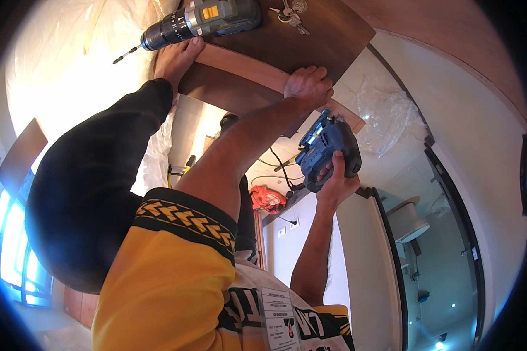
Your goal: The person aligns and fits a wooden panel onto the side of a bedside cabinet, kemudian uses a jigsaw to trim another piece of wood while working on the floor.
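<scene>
A long reddish-brown wooden strip (240, 64) lies across a dark brown board (310, 44). My left hand (309, 86) is closed over the strip toward its right end, fingers curled round its edge. In my right hand (338, 182) is a blue jigsaw (331, 146), held by its body close to the strip's end (348, 119); its blade cannot be made out. My bare foot (177, 61) rests at the strip's left end. On the board, beyond the strip, sits a cordless drill (199, 23) with a long bit.
A bunch of keys (291, 16) lies on the board. Clear plastic sheeting (70, 47) spreads at the left, with another crumpled piece (386, 114) at the right. Cables (284, 169) and an orange-red bundle (267, 199) are on the floor. A glass door (433, 234) stands at the right.
</scene>
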The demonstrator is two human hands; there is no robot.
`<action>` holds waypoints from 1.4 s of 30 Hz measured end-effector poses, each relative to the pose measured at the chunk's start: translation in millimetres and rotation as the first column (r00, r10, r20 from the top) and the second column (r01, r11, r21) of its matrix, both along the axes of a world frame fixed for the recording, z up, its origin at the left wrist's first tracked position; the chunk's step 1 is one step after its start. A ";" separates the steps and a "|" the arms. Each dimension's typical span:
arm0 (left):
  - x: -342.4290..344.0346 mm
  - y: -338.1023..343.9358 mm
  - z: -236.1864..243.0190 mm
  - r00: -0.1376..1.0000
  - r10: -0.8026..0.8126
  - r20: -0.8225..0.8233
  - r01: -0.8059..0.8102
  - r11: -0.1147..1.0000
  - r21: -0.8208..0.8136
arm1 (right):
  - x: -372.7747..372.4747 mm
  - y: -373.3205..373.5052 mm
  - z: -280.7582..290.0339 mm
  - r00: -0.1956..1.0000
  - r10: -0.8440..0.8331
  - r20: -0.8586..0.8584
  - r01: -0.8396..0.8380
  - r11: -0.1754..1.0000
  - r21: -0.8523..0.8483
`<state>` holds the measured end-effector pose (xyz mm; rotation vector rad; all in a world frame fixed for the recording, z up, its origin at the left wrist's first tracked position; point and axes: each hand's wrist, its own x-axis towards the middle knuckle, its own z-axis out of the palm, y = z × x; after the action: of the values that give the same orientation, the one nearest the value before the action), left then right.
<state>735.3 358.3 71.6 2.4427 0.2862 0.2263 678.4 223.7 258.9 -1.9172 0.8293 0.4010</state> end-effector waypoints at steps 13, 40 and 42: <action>0.1 0.7 -2.5 1.000 -0.003 0.005 0.003 1.000 0.003 | 0.9 1.4 0.1 1.000 -0.014 -0.014 0.014 1.000 0.005; 1.6 0.5 -0.2 1.000 -0.004 -0.018 0.003 1.000 -0.016 | 1.4 1.2 -1.4 1.000 -0.018 0.005 0.018 1.000 0.014; 0.4 0.4 0.0 1.000 -0.007 -0.028 0.007 1.000 -0.014 | 0.7 0.4 -2.2 1.000 -0.009 0.008 0.009 1.000 -0.001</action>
<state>735.7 358.7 71.6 2.4342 0.2907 0.1861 679.0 224.1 256.7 -1.9138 0.8325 0.3871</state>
